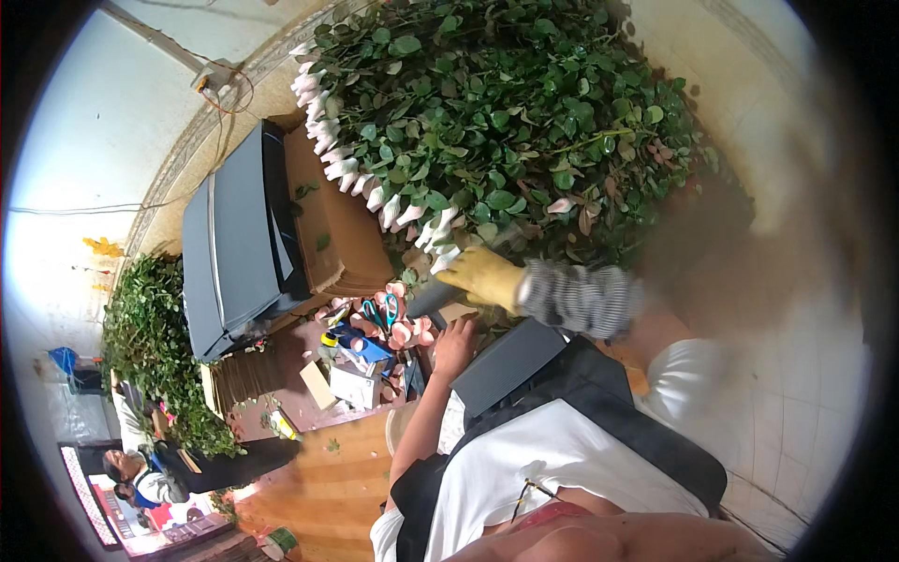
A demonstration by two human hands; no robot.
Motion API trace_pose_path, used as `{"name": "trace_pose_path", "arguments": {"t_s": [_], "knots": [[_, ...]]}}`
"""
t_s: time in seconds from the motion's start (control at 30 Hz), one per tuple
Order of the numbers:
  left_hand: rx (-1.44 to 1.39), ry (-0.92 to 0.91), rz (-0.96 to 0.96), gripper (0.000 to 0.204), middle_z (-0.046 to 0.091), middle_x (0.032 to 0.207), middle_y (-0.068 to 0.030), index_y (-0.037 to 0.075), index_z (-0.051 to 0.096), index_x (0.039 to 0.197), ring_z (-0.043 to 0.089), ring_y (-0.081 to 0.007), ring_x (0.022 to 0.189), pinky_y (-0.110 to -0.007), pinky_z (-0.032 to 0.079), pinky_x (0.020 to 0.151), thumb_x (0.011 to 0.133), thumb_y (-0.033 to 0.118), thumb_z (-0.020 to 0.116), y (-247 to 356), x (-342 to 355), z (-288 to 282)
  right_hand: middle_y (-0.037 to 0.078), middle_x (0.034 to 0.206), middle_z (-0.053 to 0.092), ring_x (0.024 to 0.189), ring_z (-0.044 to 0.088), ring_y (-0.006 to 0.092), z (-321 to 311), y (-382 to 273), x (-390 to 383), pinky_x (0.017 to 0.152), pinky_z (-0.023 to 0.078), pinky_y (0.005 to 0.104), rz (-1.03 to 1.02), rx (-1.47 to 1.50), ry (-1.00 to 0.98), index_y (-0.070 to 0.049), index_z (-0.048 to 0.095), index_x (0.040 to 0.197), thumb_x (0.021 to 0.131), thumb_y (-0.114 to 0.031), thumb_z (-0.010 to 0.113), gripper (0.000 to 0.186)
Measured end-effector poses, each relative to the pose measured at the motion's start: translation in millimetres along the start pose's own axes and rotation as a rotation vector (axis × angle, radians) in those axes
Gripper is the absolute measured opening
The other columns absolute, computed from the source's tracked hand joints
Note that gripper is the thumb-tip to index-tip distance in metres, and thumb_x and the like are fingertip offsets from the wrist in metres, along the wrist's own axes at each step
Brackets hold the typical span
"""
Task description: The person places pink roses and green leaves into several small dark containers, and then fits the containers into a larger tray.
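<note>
My right hand, in a yellow glove below a grey striped sleeve, is at the near end of a row of pale pink roses. Its fingers close by the bud of a rose; the stem is hidden. My bare left hand lies just nearer to me, fingers stretched out over the work surface's edge. A dark grey flat piece lies beyond its fingertips. The roses' leafy stems form a big green heap, with the buds lined up along its left side.
Left of the heap stand brown cardboard and a dark grey stack of sheets. Teal-handled scissors, loose petals and small items crowd the table. A dark grey box sits against my apron. Another person is at the far left.
</note>
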State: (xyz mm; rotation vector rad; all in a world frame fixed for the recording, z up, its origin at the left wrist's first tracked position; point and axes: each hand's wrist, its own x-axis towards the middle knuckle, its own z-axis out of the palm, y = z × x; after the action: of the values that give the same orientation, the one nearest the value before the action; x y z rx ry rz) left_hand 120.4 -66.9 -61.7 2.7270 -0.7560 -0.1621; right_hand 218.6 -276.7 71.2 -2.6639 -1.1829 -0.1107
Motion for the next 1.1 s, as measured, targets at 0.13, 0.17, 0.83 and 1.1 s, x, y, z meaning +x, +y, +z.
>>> {"name": "trace_pose_path", "arguments": {"t_s": [0.13, 0.17, 0.83, 1.1], "knots": [[-0.061, -0.031, 0.124, 0.031, 0.059, 0.111, -0.0134, 0.008, 0.059, 0.113, 0.057, -0.0351, 0.106, -0.045, 0.048, 0.086, 0.084, 0.016, 0.064, 5.1, 12.9, -6.4, 0.009, 0.082, 0.069, 0.075, 0.069, 0.0278, 57.3, 22.7, 19.4, 0.067, 0.054, 0.0396, 0.153, -0.002, 0.081, -0.011, 0.069, 0.098, 0.076, -0.012, 0.067, 0.022], [-0.2, 0.013, 0.103, 0.029, 0.059, 0.11, -0.0142, 0.007, 0.06, 0.111, 0.057, -0.0362, 0.106, -0.046, 0.048, 0.086, 0.084, 0.014, 0.064, 0.0, 6.9, -0.8, 0.008, 0.074, 0.068, 0.068, 0.068, 0.0281, 57.4, 22.3, 19.7, 0.062, 0.054, 0.039, 0.073, 0.018, 0.173, -0.011, 0.07, 0.091, 0.075, -0.01, 0.065, 0.017], [-0.117, 0.085, 0.004, 0.035, 0.058, 0.106, -0.0164, 0.005, 0.057, 0.115, 0.057, -0.0363, 0.101, -0.046, 0.049, 0.084, 0.085, 0.019, 0.067, -10.7, 12.2, 13.9, 0.013, 0.106, 0.068, 0.099, 0.065, 0.0299, 9.5, 37.8, 5.2, 0.085, 0.053, 0.0391, -0.057, 0.535, 0.013, -0.015, 0.052, 0.137, 0.085, -0.024, 0.07, 0.056], [-0.243, -0.147, 0.135, 0.054, 0.053, 0.126, -0.0168, 0.005, 0.053, 0.134, 0.058, -0.0366, 0.109, -0.042, 0.051, 0.091, 0.086, 0.024, 0.07, -19.5, -11.7, -15.5, 0.01, 0.131, 0.061, 0.118, 0.06, 0.0225, -84.8, 176.0, 98.8, 0.101, 0.05, 0.0391, 0.158, 0.603, 0.396, -0.014, 0.05, 0.141, 0.095, -0.008, 0.056, 0.046]]}}
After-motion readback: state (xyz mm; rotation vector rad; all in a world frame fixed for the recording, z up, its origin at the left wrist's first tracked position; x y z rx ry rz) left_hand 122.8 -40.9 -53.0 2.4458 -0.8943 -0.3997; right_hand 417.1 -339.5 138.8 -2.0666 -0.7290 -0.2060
